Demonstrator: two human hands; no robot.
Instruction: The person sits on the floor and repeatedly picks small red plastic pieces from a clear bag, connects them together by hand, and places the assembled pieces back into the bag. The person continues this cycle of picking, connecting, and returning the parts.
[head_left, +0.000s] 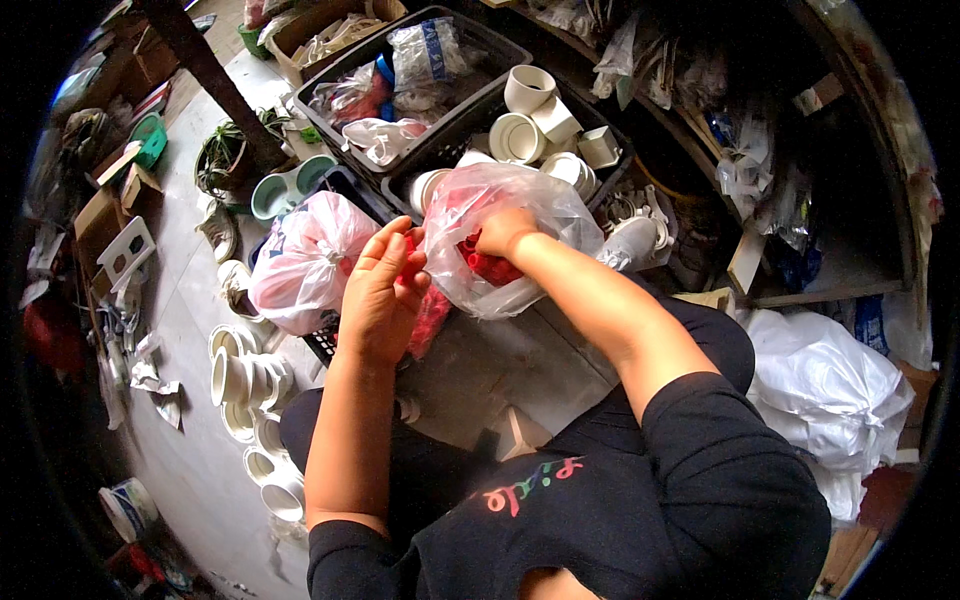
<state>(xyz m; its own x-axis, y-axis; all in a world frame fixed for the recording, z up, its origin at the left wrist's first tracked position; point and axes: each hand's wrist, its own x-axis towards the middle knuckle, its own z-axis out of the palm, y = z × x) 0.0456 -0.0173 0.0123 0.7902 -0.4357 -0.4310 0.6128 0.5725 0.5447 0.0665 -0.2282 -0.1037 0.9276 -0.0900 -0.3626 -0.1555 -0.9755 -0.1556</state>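
My left hand point(372, 296) is raised beside a clear plastic bag point(565, 225), its fingers curled round small red pieces point(409, 262) whose exact kind I cannot make out. The bag's mouth is open. My right hand point(506, 230) reaches down into it, onto more red pieces point(490, 266) that look like small plastic fittings. Its fingertips are hidden among them. Below my left hand hangs a red mesh-like bundle point(430, 322). Left of that hand sits a knotted, whitish plastic bag point(318, 262) with pinkish contents.
Beyond the bag stands a black crate point(618, 150) of white pipe fittings point(517, 138), and behind it another black crate point(320, 85) of bagged goods. White pipe fittings point(240, 380) line the floor at left. A large white sack point(825, 385) rests at right, below a wooden shelf point(830, 296).
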